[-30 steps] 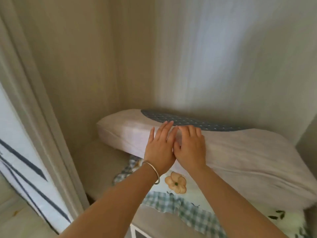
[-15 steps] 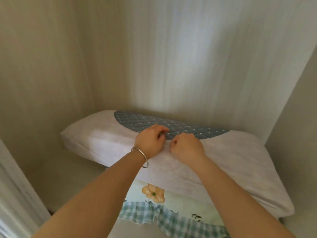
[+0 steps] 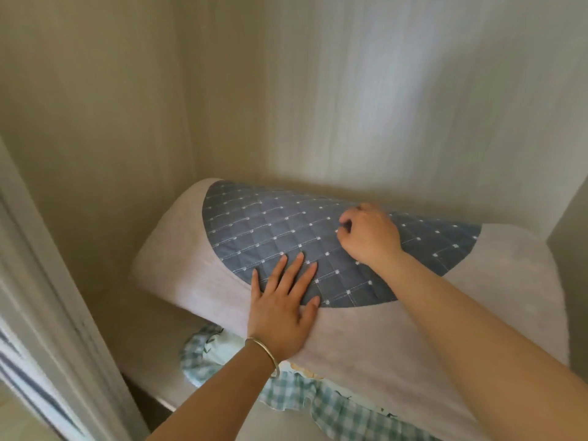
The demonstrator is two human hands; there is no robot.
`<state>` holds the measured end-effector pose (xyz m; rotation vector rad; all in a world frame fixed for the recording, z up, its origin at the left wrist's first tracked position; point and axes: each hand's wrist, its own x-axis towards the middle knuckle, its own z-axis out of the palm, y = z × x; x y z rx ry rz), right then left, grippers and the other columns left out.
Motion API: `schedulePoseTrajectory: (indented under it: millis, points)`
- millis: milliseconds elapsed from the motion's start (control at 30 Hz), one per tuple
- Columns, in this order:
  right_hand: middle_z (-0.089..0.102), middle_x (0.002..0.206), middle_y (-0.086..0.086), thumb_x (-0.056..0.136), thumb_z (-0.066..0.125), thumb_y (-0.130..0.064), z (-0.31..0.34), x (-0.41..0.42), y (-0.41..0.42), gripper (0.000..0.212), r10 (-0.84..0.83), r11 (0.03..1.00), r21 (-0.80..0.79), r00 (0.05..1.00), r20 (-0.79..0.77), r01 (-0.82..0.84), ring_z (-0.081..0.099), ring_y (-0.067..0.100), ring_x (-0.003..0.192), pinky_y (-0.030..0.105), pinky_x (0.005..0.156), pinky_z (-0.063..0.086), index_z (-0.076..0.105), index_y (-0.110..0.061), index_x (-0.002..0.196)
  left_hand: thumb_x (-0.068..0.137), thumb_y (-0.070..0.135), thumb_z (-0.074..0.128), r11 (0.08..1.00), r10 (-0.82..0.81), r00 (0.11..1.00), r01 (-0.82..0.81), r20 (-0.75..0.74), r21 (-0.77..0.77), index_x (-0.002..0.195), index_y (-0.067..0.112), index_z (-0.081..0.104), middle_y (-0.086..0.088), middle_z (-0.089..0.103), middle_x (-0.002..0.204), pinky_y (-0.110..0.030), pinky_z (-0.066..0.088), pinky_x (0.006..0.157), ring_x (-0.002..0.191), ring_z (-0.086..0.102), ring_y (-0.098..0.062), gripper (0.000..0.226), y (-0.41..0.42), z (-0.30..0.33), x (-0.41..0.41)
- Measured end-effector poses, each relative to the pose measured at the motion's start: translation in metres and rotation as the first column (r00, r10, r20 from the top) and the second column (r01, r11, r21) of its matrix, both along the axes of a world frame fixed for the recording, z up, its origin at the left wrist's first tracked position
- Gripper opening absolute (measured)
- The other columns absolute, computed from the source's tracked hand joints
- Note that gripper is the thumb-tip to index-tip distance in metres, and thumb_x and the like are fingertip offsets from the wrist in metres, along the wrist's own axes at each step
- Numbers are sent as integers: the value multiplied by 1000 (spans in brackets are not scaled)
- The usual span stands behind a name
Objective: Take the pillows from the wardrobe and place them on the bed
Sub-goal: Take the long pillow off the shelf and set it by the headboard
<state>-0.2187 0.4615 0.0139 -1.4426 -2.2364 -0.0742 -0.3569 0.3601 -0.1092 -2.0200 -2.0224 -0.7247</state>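
Observation:
A long pale pink pillow (image 3: 445, 313) with a blue quilted oval patch (image 3: 270, 230) lies on a wardrobe shelf, its top face tilted toward me. My left hand (image 3: 281, 308), with a bangle on the wrist, lies flat on the pillow's front, fingers spread over the edge of the blue patch. My right hand (image 3: 369, 235) is further back on the blue patch with the fingers curled into the fabric. Under the pink pillow lies a second pillow (image 3: 203, 354) in green check with a flower print, mostly hidden.
The wardrobe's beige side wall (image 3: 95, 138) stands close on the left and its back wall (image 3: 381, 106) just behind the pillow. Another panel (image 3: 569, 224) closes the right side. The door frame (image 3: 47, 297) runs down the lower left.
The pillow has tipped toward me, showing much more of the blue patch. My left hand opened flat and slid down the front; my right hand moved back and to the right.

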Motion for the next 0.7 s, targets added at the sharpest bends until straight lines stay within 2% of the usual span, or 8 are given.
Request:
schedulePoseTrajectory:
  millis: [100,267,400,433,500,567,633,700]
  points:
    - [54,128,13,91,45,-34,6,-9,24,41,-35,998,58,996,85,30,43,31,121,37,96,35,55,-16,127,95,53,10,997,-34,997,29,64,70,147,41,10,12,18,157,-55,5,113,146,8,-16,54,-15,-23,-7]
    - [46,139,15,86,37,-64,43,-27,48,67,-44,987,-139,973,226,77,39,36,128,40,101,35,49,-18,133,97,50,13,986,-68,993,52,94,158,148,41,4,14,10,157,-53,6,114,147,9,-18,53,-22,-47,-16]
    - [47,143,10,71,38,-83,54,-19,60,89,-29,907,-415,994,103,70,46,32,126,42,104,37,53,-17,130,98,51,13,981,-64,991,40,121,190,147,44,3,20,-4,158,-49,2,116,147,4,-17,51,-19,-57,-19]
    - [46,144,10,72,39,-82,51,-17,60,90,-23,901,-429,996,85,58,46,32,126,41,104,37,52,-16,132,98,52,13,981,-29,986,-4,165,196,147,45,4,20,-4,158,-46,-1,117,147,2,-16,50,-18,-57,-17]
    - [43,146,11,76,40,-78,43,-13,62,88,-33,899,-436,999,39,47,44,33,129,40,104,35,47,-13,136,93,60,16,965,100,927,-180,361,193,147,44,7,14,1,158,-42,-6,117,147,-3,-13,56,-16,-55,-11]
    - [41,147,11,77,40,-77,41,-10,62,88,-65,892,-448,998,15,65,42,33,131,41,105,33,44,-13,138,80,72,26,921,252,747,-380,614,85,147,38,8,6,0,158,-44,-7,116,146,-5,-14,77,-14,-54,0]
    - [41,148,11,73,36,-82,42,-9,60,95,-103,895,-433,994,35,108,40,34,132,45,108,32,43,-13,139,68,75,39,872,313,420,-482,852,-83,148,31,3,-4,-2,160,-46,0,118,147,-1,-21,98,-13,-48,7]
    - [42,147,12,66,33,-88,42,-11,55,104,-118,901,-414,992,51,129,41,35,131,49,107,32,44,-13,138,70,65,61,840,319,40,-474,947,-263,150,22,1,-10,3,159,-43,11,116,146,9,-25,110,-11,-38,10]
